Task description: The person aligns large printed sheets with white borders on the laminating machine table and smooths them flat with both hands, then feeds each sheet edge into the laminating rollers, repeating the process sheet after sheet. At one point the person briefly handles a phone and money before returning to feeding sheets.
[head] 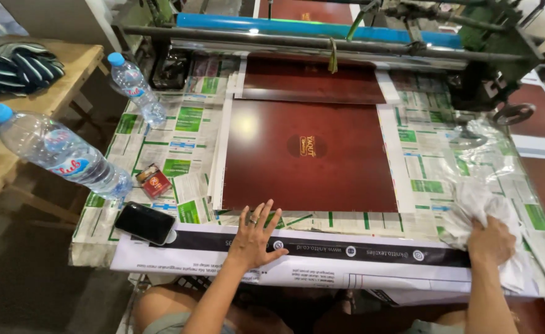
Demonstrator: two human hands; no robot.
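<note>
Glossy maroon sheet [309,154] on matt newsprint [180,136]; crumpled white cloth [480,204]; clear plastic bottles [62,154].

- I count two plastic water bottles, one [68,158] near me, one [137,88] farther back.
- One black phone [144,222].
- One small red box [154,180].
- One white rag [486,210].

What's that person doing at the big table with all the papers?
A person sits at a worktable covered in printed paper. Their left hand lies flat, fingers spread, at the near edge of a stack of glossy dark red sheets. Their right hand rests on a crumpled white cloth. Two water bottles and a black phone lie to the left.
</note>
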